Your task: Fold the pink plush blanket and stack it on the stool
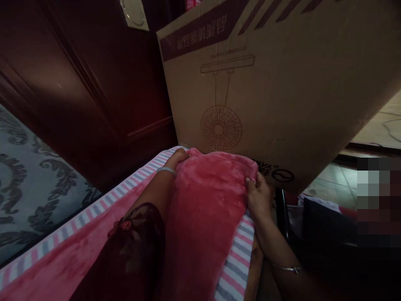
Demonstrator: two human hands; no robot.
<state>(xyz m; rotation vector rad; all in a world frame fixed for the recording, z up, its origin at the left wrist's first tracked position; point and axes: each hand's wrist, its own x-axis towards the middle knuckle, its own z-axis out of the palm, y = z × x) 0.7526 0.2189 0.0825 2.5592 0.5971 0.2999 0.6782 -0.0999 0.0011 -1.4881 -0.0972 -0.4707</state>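
Observation:
A red plush blanket (206,200) lies lengthwise over a striped cloth (239,251) in white, pink and grey. At the blanket's far left corner is my left hand (181,155), closed on the edge, its fingertips partly hidden. My right hand (259,195) pinches the far right corner, with the thumb on top of the plush. Between the two hands the far edge is slightly raised and wavy. The striped cloth shows along both long sides of the blanket, and a strip of wooden edge (256,265) is visible below it at the right.
A large cardboard box (275,83) with a fan drawing stands upright just beyond the blanket. To the left are a dark red door (125,83) and patterned grey wallpaper (31,179). Dark furniture (326,221) and tiled floor (335,184) lie to the right.

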